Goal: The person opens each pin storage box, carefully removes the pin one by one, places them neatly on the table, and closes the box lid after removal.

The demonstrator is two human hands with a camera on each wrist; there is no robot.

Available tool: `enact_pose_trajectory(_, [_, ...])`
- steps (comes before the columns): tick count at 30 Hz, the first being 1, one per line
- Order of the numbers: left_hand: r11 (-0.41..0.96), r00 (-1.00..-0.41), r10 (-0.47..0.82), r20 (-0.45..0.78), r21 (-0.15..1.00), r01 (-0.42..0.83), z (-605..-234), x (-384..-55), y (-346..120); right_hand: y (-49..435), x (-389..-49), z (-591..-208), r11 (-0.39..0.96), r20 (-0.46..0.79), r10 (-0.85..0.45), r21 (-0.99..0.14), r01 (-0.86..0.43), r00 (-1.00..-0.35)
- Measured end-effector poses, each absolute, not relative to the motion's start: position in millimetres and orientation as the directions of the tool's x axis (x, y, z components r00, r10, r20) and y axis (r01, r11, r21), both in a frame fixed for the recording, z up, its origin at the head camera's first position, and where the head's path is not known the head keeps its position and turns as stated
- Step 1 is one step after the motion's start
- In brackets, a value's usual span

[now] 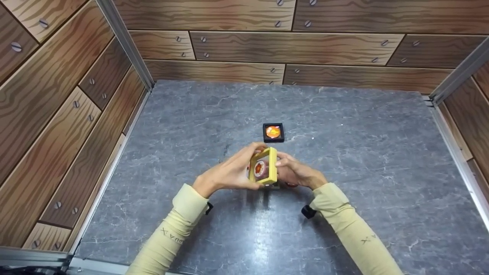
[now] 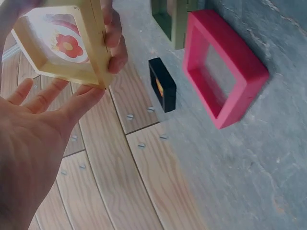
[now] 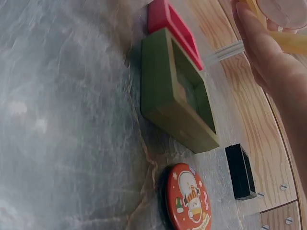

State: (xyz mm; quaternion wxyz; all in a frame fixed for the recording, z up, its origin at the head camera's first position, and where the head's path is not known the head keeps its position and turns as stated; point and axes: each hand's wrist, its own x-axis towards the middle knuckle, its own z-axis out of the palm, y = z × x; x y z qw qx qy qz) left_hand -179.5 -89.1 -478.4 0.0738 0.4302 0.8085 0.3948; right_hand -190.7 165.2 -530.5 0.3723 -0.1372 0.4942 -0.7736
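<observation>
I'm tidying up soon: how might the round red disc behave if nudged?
The disc looks glossy, so it may feel slippery. Lying flat, it would probably slide rather than roll. Its even, unbent rim suggests it's stiff.

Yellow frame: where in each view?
Head: yellow frame, below and right of centre.
Left wrist: yellow frame, upper left.
Right wrist: yellow frame, upper right corner, partly cut off.
Shared landmark: black frame, near centre in head and left wrist, lower right in right wrist.
</observation>
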Motion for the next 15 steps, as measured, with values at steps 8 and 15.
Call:
enact_pose_trajectory(8, [0.319, -0.606, 0.761, 0.230, 0.680, 0.660, -484, -176, -85, 169, -187, -534, -0.226, -0.148, -0.723, -0.873, 0.433, -0.675])
enact_pose_trajectory(15, [0.309, -0.606, 0.752, 0.261, 0.672, 0.673, -485, -169, -84, 175, -179, -531, -0.190, -0.168, -0.704, -0.891, 0.411, -0.690])
